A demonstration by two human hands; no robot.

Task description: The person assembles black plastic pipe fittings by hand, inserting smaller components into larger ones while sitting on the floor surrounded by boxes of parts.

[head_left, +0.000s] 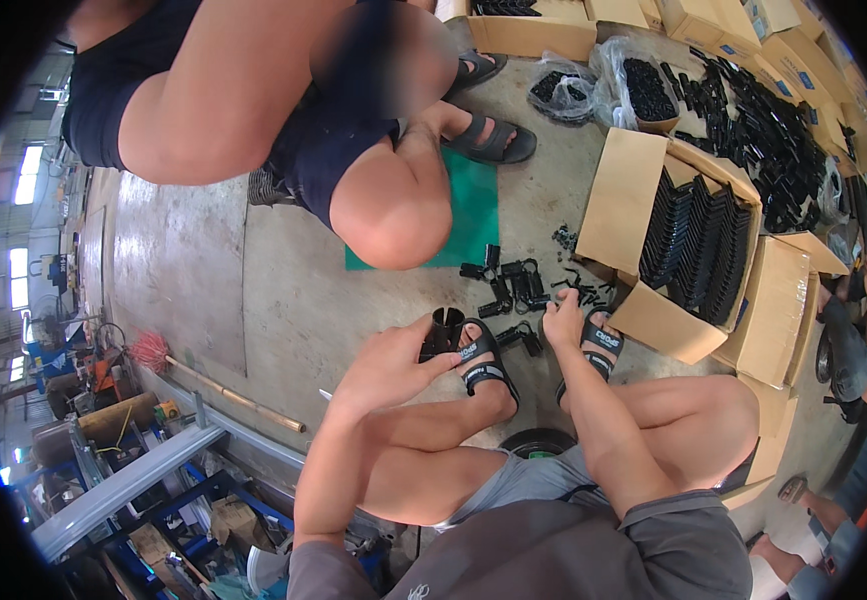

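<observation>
My left hand [390,362] is closed around a black tubular fitting [446,328], whose open split end points up beside my left sandal. Over by my right sandal, my right hand [561,322] has its fingers pinched together; whatever they hold is too small to make out. Just past its fingertips lies a loose heap of small black pins or bolts [585,290]. On the floor between my hands and beyond them are several black tube fittings [519,287], some of them reaching close to my left foot.
An open cardboard box [625,185] packed with rows of black parts stands at the right. Behind it spreads a large pile of black pieces [753,130], with plastic bags [563,92] nearby. A co-worker's knee [393,215] is ahead, over a green mat [473,215]. A wooden-handled mop [238,397] lies left.
</observation>
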